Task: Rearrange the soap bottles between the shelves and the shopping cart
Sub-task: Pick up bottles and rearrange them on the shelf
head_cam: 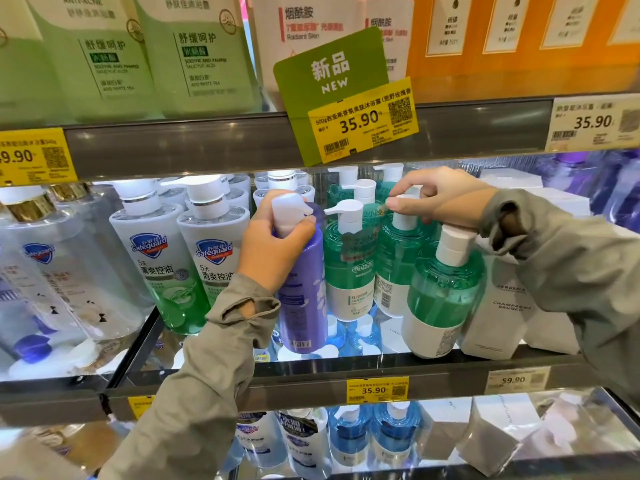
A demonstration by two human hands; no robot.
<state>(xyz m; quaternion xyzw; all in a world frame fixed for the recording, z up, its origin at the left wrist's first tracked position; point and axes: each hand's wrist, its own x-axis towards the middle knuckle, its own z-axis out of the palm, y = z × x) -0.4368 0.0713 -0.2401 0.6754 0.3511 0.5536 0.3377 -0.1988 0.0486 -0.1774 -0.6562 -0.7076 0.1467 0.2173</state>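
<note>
Now my left hand (277, 247) clamps its fingers round a tall purple plastic pump bottle (304, 296) at the glass shelf (311, 374) front, seemingly to slot it beside the translucent green pump bottle (398, 261) that my right hand (443, 199) pinches steady by its pump.

Long grey-green sleeves with slit cuffs.
The left sleeve (207, 375), below and left of the purple bottle (304, 289), is loose, creased cloth with an oval slit (247, 308) near its gathered cuff. The right sleeve (571, 265), right of that bottle, is the same cloth, with a wider slit (509, 221) at its cuff.
</note>
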